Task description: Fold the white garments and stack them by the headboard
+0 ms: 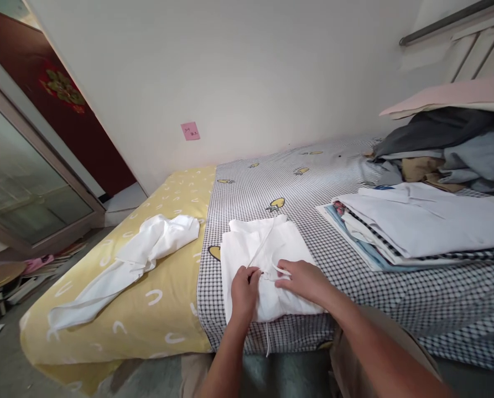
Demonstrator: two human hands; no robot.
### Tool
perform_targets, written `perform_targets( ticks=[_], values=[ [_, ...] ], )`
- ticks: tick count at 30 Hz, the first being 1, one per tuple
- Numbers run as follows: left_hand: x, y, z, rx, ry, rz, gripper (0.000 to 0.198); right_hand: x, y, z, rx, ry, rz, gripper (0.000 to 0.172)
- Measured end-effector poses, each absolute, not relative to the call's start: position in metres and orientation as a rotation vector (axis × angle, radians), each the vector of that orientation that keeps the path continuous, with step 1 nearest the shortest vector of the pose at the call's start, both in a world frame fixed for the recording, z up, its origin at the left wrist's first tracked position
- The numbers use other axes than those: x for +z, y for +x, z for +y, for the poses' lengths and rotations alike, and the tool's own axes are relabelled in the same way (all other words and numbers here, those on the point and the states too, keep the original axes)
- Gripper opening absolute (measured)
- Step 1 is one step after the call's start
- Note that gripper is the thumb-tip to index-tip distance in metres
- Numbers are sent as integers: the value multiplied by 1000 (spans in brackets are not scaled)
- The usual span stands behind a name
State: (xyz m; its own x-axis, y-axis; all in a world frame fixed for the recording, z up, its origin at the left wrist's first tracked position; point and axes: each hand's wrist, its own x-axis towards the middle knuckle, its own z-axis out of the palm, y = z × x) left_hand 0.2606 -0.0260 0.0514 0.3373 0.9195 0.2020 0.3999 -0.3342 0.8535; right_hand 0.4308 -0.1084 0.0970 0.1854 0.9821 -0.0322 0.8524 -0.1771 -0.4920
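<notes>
A folded white garment [263, 249] with a thin white drawstring [260, 249] lies on the checked sheet [313, 182] near the bed's front edge. My left hand [243, 290] rests on its near part, fingers pinched on the drawstring. My right hand [303, 279] lies beside it, fingers closed on the other end of the string. A loose, crumpled white garment [134, 257] sprawls on the yellow sheet [167, 309] to the left, untouched.
A stack of folded clothes [421, 224] sits on the bed at right. Behind it lies a heap of grey, tan and dark garments [450, 149]. A white wall runs behind the bed. A glass door [18, 177] and floor clutter [6, 282] are at left.
</notes>
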Motion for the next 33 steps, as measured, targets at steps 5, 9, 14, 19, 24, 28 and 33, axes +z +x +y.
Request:
perform_targets(
  ticks=[5,9,14,19,24,28,33],
  values=[
    [58,248,-18,845,1857,1089,21,89,433,-105,465,-2035,-1925,20],
    [71,227,-4,821,1891,1099,19,84,437,-104,583,-1989,-1804,34],
    [83,208,8,804,1908,1147,18,80,442,-107,966,-1663,-1351,39],
    [90,203,6,648,1785,1106,46,81,446,-110,1135,-1500,-1241,51],
    [99,201,7,706,1342,1012,56,91,446,-114,1183,-1587,-1424,48],
    [98,204,12,723,1190,1008,57,96,447,-116,1152,-1729,-1496,47],
    [97,210,19,735,1025,1045,54,104,448,-123,1249,-1848,-1450,41]
  ],
)
